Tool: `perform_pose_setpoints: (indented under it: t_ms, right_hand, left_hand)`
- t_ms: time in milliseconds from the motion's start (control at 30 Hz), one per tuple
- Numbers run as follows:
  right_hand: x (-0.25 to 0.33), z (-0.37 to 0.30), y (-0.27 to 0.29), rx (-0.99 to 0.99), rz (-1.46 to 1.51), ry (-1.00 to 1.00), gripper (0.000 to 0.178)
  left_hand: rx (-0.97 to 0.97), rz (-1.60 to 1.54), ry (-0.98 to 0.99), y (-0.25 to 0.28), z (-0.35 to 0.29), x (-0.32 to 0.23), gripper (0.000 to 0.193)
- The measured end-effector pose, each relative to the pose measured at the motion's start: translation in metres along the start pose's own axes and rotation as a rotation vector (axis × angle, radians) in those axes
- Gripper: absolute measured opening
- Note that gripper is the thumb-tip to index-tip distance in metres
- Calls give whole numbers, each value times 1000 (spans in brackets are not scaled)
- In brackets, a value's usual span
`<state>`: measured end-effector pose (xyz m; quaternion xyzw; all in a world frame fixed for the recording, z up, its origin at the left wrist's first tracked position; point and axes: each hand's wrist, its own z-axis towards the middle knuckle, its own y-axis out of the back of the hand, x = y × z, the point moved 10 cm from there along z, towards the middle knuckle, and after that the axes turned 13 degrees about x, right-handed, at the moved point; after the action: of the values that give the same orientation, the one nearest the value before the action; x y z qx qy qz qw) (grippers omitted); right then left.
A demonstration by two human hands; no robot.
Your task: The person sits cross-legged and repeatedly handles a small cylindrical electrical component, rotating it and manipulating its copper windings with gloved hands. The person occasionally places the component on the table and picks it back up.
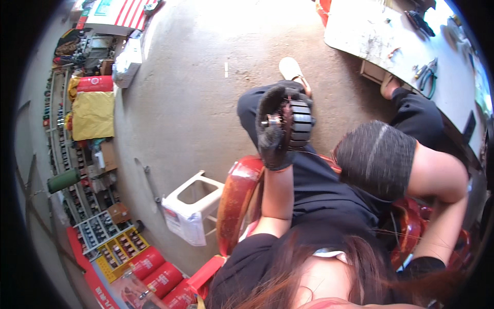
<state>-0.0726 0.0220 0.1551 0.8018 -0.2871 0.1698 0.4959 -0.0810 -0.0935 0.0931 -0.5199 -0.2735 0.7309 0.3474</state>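
Note:
A motor armature (300, 124), with a slotted steel core, copper windings and a shaft end, is held above my lap. My left hand (271, 129), in a dark grey glove, wraps around its winding end, with the shaft end by the palm. To the right and apart from the armature is my right hand (375, 159), also in a dark glove with a lighter streak. Its back and cuff face up, and its fingers are hidden beneath. Thin strands show near the armature's lower edge, but I cannot make out where they lead.
I sit in a red chair (238, 193). A beige plastic stool (193, 198) stands at the left. A white table (355, 31) at the right bears green-handled pliers (428, 77). Small-parts trays (123, 252) and red cylinders (163, 276) line the left side.

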Motion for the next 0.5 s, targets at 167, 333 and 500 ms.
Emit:
perform_pose_setpoints:
  t_ms: [167,333,500]
  right_hand:
    - [-34,33,-49,311,659,-96,28]
    - [-19,44,-81,309,726,181,26]
    - [6,25,-41,83,908,439,23]
  left_hand:
    - [-69,315,22,2,-3,-8,68]
    - [-132,496,130,9,9,4,50]
    - [-169,102,318,45,4,62,46]
